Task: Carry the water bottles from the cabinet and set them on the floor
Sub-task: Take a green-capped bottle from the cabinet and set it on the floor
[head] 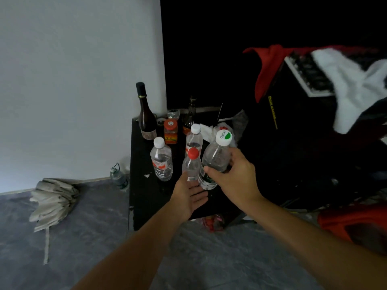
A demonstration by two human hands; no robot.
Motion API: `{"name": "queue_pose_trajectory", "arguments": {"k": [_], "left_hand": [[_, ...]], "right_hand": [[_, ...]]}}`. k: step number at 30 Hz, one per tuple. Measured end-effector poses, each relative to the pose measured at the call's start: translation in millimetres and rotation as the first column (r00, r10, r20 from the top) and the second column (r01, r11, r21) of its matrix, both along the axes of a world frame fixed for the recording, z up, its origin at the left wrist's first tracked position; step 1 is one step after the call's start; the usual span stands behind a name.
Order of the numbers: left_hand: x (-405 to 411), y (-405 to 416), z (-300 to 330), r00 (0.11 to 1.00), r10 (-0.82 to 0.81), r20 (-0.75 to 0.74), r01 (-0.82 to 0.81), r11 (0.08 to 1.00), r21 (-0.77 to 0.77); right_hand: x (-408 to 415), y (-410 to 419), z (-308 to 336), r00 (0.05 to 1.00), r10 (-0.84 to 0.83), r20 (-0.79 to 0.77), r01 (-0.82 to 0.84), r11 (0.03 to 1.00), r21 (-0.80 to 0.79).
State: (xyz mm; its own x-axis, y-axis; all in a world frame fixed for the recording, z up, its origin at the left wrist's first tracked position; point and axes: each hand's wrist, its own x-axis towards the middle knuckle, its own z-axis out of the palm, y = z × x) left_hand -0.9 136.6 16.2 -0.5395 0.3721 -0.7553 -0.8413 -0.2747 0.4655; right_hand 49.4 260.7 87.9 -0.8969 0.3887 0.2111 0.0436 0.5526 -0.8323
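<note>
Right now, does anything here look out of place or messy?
Yes: one water bottle already sits on the floor by the cabinet, and red wrappers lie scattered beneath it.

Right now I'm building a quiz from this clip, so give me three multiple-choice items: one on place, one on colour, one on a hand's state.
1. Where does the dark wine bottle stand?
A. back left of the cabinet top
B. on the floor
C. in a hand

2. What colour is the cap of the bottle in front of the left hand?
A. blue
B. red
C. black

3. What is the right hand doing?
A. hanging idle
B. pressing the wall
C. gripping the green-and-white-capped bottle

Answers: A, it stands at the cabinet's rear left; B, the red-capped bottle; C, fingers wrap its body.
</note>
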Motion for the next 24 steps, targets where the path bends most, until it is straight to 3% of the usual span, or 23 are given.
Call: {"name": "queue_pose_trajectory", "arguments": {"k": [5, 11, 24], "left_hand": [[-2.6, -7.1, 52.1, 0.997, 0.063, 0.036, -0.066, 0.993, 0.095], [-11.7, -24.3, 103.8, 0.988, 0.13, 0.088, -0.152, 0.935, 0.321], [-33.0, -112.3, 139.5, 0.98, 0.182, 0.076, -0.197, 0.878, 0.437]], "right_hand": [[3.8, -13.0, 65.0, 0.999, 0.025, -0.046, -0.024, 0.999, 0.034], [1.4, -35.4, 126.0, 0.994, 0.077, -0.079, -0.074, 0.996, 0.042], [-24.1, -117.6, 158.6, 0.977, 0.192, -0.097, -0.188, 0.981, 0.05]]}}
